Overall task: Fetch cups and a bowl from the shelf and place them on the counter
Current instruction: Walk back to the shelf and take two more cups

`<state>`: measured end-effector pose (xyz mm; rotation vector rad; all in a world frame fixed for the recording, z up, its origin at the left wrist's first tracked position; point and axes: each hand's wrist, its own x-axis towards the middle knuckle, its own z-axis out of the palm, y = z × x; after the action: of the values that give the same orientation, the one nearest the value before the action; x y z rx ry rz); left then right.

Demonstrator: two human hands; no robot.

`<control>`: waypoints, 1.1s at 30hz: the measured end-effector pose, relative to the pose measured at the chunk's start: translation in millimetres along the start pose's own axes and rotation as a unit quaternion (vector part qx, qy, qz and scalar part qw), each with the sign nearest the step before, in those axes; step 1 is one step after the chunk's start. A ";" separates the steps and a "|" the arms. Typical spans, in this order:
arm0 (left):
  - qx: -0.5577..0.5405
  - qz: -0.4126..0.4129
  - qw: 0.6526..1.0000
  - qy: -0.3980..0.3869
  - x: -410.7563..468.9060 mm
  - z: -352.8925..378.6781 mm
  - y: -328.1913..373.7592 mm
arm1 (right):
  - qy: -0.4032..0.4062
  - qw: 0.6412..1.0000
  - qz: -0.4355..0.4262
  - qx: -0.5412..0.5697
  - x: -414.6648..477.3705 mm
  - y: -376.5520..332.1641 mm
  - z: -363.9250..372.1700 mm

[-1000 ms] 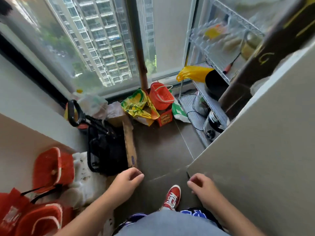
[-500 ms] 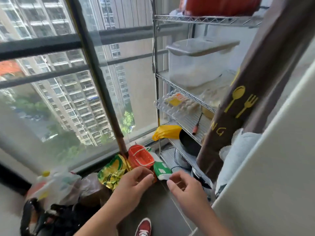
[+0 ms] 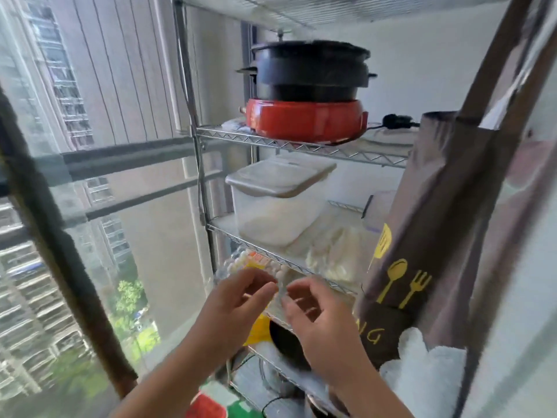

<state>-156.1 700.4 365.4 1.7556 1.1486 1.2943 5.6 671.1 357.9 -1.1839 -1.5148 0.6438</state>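
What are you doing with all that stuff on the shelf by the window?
A person is standing at a wire shelf beside the window, with both hands raised in front of it. The left hand and the right hand are open and holding nothing, close to a clear egg tray on a lower rack. Higher up sit a red and black electric pot and a lidded plastic container. A brown apron hangs on the right. No cups or bowl are clearly in view.

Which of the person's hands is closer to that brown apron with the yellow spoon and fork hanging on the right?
The right hand. It hovers just left of the apron, while the left hand is farther left, beyond the right hand.
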 end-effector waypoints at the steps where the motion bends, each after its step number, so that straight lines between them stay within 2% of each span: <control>1: -0.005 0.022 1.000 -0.008 15.2 -5.6 3.6 | 0.015 1.000 -0.008 0.002 13.0 -7.6 1.6; 9: -0.019 0.171 0.984 -0.038 116.2 -28.7 62.9 | 0.133 0.979 -0.140 -0.058 102.0 -79.3 -29.6; 16: -0.021 0.315 0.948 -0.046 184.7 -31.2 142.4 | 0.222 0.938 -0.242 -0.114 150.4 -145.7 -69.0; 22: -0.019 0.391 0.919 -0.045 227.3 -30.2 212.8 | 0.277 0.894 -0.297 -0.190 188.3 -199.0 -103.5; 26: 0.011 0.422 0.907 -0.003 260.3 -26.8 254.2 | 0.321 0.862 -0.318 -0.229 216.2 -235.8 -123.7; 33: 0.111 0.442 0.885 0.096 324.7 -28.0 315.0 | 0.413 0.809 -0.286 -0.306 269.5 -287.1 -169.0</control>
<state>-60.5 875.3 772.4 2.5115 0.5780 1.9386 79.0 782.2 765.3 -1.1349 -1.1963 -0.7647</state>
